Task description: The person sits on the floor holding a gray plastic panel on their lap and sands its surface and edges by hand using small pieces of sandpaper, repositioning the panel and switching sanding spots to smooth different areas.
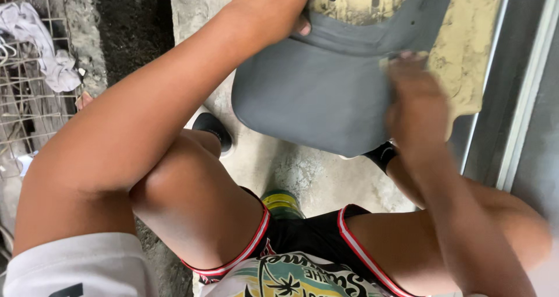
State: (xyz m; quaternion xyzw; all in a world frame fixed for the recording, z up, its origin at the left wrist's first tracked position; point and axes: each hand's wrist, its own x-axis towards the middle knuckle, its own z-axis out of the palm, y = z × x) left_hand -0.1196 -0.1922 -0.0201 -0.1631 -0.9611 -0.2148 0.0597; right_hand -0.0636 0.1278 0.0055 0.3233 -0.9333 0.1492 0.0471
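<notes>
Your left hand (271,6) grips the grey cap (320,93) at its near-left rim, thumb tucked under, holding it up over the concrete floor (308,178) between your knees. Your right hand (416,108) is blurred at the cap's right edge; it touches the cloth, but you can't tell whether it is gripping. Little room here: a metal frame (527,93) runs close on the right, a wire mesh (29,99) with a pale rag (43,47) on the left. The cap's crown is cut off at the top edge. The brim looks smooth, curved, matte.
</notes>
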